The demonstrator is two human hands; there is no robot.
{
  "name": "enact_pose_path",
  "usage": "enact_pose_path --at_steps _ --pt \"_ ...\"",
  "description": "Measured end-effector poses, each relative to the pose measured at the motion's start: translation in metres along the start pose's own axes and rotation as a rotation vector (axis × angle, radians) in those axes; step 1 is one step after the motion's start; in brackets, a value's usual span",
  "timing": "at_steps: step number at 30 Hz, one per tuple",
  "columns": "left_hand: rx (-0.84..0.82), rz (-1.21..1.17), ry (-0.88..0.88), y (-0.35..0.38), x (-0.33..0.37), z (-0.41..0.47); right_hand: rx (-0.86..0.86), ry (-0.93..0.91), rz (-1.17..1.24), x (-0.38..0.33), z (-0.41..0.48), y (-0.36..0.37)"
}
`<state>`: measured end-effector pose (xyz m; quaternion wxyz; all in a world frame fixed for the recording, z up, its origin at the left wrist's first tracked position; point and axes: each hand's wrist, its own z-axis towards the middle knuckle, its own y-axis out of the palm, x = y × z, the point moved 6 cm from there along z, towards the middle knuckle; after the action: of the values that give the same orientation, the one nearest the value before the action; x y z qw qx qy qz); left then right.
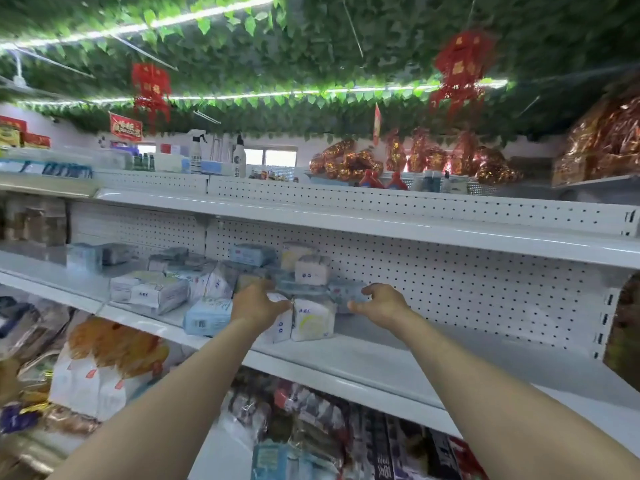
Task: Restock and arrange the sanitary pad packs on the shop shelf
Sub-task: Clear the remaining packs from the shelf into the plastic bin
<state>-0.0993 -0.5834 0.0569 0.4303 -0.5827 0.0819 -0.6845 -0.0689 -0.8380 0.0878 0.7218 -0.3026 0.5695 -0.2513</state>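
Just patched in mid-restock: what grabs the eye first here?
The left hand and right hand reach to either side of a stack of pad packs on the middle shelf; more packs lie jumbled to its left. Overhead, green leaves cover the ceiling, with two red ornaments hanging from it.
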Motion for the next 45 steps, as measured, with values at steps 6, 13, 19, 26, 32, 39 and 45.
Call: enact_pose_path --at_steps 6,13,19,26,32,39,45 --pt "-0.187 0.006 0.033 0.025 -0.027 0.076 0.0 0.154 0.139 -0.006 0.059 0.043" --pt "-0.298 -0.092 0.006 0.052 -0.036 0.143 0.061 0.186 0.171 -0.012 0.104 0.067" --pt "-0.426 -0.103 -0.037 0.081 -0.045 0.174 0.033 0.211 0.218 -0.004 0.128 0.084" --pt "-0.435 -0.092 -0.006 0.093 -0.046 0.186 -0.293 0.156 0.361 -0.009 0.127 0.105" --pt "-0.327 0.024 0.033 0.089 -0.044 0.181 -0.438 0.169 0.349 0.004 0.133 0.112" --pt "-0.391 -0.057 0.018 0.08 -0.043 0.179 -0.483 0.127 0.433 0.01 0.129 0.117" --pt "-0.552 0.008 0.056 0.061 -0.047 0.164 -0.476 0.105 0.512 0.017 0.124 0.12"
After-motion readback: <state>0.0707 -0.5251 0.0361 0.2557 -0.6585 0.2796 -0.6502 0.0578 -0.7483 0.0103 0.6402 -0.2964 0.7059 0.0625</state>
